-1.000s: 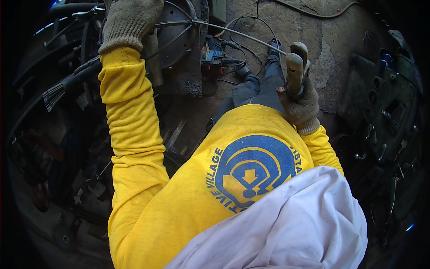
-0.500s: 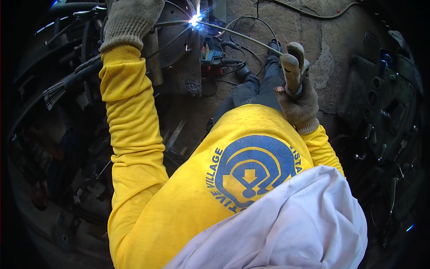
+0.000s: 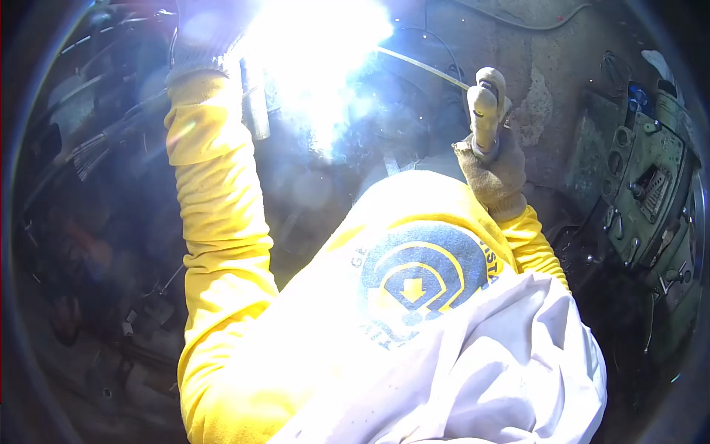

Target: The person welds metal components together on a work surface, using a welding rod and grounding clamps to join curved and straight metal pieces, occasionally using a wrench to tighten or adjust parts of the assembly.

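Over there the right hand (image 3: pixel 497 177), in a brown-grey knit glove, is wrapped around a worn, pale electrode holder (image 3: pixel 485 111), its thin straight rod (image 3: pixel 421 65) slanting into blinding white glare (image 3: pixel 318 44) by the gloved left hand (image 3: pixel 203 44), whose grip I can't tell, with grey-brown floor (image 3: pixel 547 81) stretching rightward toward a green metal panel (image 3: pixel 643 177).

White glare (image 3: pixel 314 41) washes out the upper middle.

At upper left we find the left hand (image 3: pixel 209 37), with a glare (image 3: pixel 318 44) just to its right. From that glare a rod (image 3: pixel 423 66) runs rightward to the holder (image 3: pixel 485 126) in our right hand (image 3: pixel 501 177); a panel (image 3: pixel 642 166) lies farther right.
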Tool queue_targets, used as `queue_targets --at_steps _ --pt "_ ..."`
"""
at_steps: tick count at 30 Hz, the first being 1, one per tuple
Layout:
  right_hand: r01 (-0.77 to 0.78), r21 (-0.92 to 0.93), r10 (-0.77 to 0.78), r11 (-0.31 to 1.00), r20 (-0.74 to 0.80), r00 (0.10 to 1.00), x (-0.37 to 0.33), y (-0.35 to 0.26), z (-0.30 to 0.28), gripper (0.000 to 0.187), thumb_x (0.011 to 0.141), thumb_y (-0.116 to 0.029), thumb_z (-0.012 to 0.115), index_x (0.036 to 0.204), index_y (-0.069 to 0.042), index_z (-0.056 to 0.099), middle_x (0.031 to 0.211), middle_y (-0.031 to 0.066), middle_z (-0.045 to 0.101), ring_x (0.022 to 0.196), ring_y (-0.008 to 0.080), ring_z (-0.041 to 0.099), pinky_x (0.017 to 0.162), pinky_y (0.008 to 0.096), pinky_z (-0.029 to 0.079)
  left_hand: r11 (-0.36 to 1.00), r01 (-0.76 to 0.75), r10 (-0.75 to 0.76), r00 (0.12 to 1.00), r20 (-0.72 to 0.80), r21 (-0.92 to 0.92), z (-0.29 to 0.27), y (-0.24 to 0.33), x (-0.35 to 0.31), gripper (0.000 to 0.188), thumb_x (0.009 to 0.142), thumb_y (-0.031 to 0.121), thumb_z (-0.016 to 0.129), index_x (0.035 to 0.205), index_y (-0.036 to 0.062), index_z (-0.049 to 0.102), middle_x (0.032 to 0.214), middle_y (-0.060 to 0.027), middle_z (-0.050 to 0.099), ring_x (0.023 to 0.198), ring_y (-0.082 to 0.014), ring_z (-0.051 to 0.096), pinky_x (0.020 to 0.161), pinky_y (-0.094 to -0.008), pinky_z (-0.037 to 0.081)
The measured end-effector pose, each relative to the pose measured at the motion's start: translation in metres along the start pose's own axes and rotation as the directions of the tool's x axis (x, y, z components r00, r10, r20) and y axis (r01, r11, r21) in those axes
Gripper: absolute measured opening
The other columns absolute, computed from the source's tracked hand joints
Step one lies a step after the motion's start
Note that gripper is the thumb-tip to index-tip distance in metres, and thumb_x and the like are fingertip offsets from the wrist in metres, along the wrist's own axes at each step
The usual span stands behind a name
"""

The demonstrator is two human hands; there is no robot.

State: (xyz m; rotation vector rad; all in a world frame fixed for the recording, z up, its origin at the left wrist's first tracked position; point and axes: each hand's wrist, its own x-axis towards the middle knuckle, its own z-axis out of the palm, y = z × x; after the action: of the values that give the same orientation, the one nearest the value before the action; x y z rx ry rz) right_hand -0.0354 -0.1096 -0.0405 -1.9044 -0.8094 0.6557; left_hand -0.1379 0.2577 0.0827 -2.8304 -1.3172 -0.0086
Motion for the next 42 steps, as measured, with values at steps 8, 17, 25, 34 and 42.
queue_targets --at_steps 8,17,25,34,42 --pt "-0.088 0.124 0.099 0.988 -0.083 0.992 -0.001 0.013 -0.002 0.037 0.085 -0.007 0.082 0.117 -0.002 0.063 0.093 0.0045 0.069 0.081 0.013 0.068 0.077 0.0297 0.055 0.996 -0.075 0.077 0.996 -0.052 0.037 -0.003 0.001 -0.005 0.057 0.1 0.053 0.055 0.099 -0.0012 0.072 0.097 -0.0277 0.071 0.1 -0.0463 0.066 0.085 -0.0496 0.053" --pt "-0.061 0.122 0.061 0.991 0.007 0.998 -0.001 0.006 -0.005 0.04 0.085 -0.008 0.081 0.12 -0.002 0.061 0.093 0.0061 0.071 0.083 0.0144 0.069 0.081 0.0297 0.055 0.995 0.08 -0.076 0.995 0.068 -0.053 -0.018 0.014 -0.005 0.054 0.099 0.051 0.059 0.1 -0.0019 0.072 0.094 -0.0272 0.071 0.097 -0.044 0.07 0.084 -0.05 0.053" --pt "-0.062 0.118 0.061 0.991 0.009 0.998 -0.001 0.004 -0.006 0.04 0.085 -0.01 0.081 0.12 -0.002 0.062 0.092 0.0065 0.071 0.084 0.0154 0.069 0.082 0.0306 0.054 0.993 0.094 -0.089 0.993 0.072 -0.066 -0.018 0.02 -0.002 0.052 0.099 0.051 0.058 0.103 0.0016 0.074 0.096 -0.0256 0.072 0.099 -0.0428 0.07 0.085 -0.0497 0.054" --pt "-0.082 0.119 0.081 0.99 0.019 0.997 0.001 0.0 -0.006 0.044 0.084 -0.008 0.08 0.123 -0.003 0.062 0.096 0.0058 0.071 0.087 0.0164 0.069 0.085 0.0313 0.054 0.993 0.069 -0.06 0.994 0.092 -0.094 -0.017 0.02 -0.005 0.051 0.101 0.05 0.056 0.102 0.0026 0.075 0.091 -0.0224 0.074 0.092 -0.039 0.072 0.082 -0.048 0.055" --pt "-0.102 0.106 0.101 0.989 0.013 0.995 0.001 -0.002 -0.006 0.043 0.082 -0.008 0.079 0.122 -0.003 0.062 0.095 0.0061 0.07 0.087 0.0176 0.069 0.085 0.0334 0.054 0.979 -0.011 0.013 1.0 0.006 -0.204 -0.019 0.021 -0.01 0.056 0.1 0.052 0.057 0.102 -0.0014 0.074 0.09 -0.0231 0.073 0.089 -0.0369 0.072 0.083 -0.046 0.053"
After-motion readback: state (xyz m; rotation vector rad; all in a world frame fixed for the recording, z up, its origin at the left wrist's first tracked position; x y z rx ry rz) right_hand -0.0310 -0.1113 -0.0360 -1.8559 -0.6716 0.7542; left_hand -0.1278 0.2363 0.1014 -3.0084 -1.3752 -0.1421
